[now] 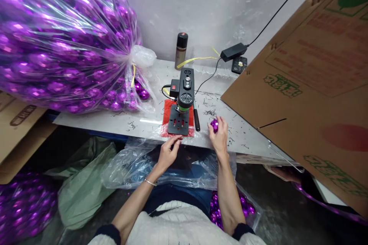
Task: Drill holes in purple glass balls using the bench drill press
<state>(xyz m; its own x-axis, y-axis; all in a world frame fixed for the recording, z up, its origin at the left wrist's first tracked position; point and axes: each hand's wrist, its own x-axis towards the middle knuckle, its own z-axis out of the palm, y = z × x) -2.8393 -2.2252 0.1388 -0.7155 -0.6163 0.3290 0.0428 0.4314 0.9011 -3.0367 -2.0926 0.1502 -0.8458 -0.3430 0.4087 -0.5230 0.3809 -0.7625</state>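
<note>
My right hand (219,138) holds a shiny purple faceted ball (214,124) over the worktop, right of a small black bench machine (186,90). Just in front of the machine's slotted base plate (174,125) is my left hand (169,152), its thumb and fingertips pinched together. What is between those fingertips, if anything, is too small to make out. The machine stands on a red sheet (166,116), and a lever with a black grip (196,120) hangs on its right side. Small dark pins (210,113) are scattered near my right hand.
A big clear bag of purple balls (71,53) fills the left side. Behind the machine stand a spray can (181,51) and a black power adapter (234,52). A large cardboard box (310,84) leans in from the right. Clear plastic (129,164) drapes below the worktop edge.
</note>
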